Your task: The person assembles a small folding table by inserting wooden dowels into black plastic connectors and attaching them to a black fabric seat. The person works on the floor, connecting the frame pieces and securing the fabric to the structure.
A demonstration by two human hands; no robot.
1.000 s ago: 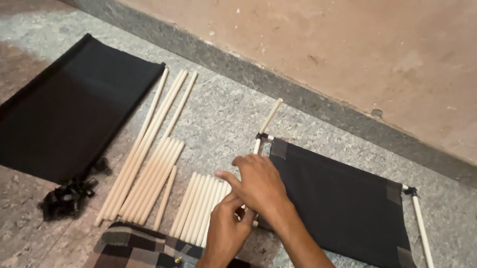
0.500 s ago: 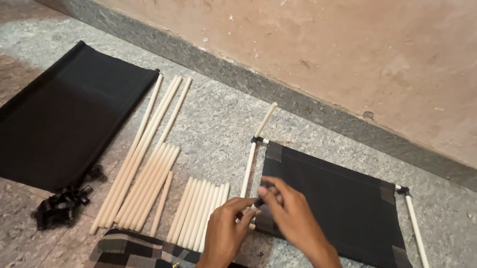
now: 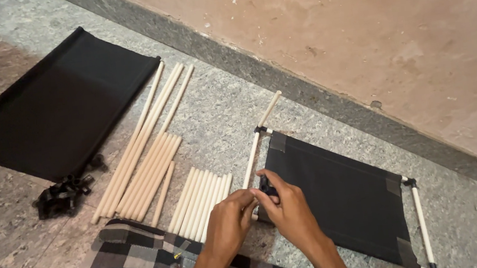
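Left hand (image 3: 228, 218) and right hand (image 3: 285, 206) both pinched a black connector (image 3: 266, 186) at the white rod (image 3: 252, 161) edging the black fabric panel (image 3: 341, 194).

Connector (image 3: 266, 186) (small, black) behind fingers (image 3: 275, 191)

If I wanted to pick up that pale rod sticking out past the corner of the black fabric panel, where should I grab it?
Probably at the free end of the pale rod, which juts past the black corner connector toward the wall. Come from above, fingers pinching across its thin round width: it lies flat on the floor, bare on both sides. Lower down, both hands crowd it.
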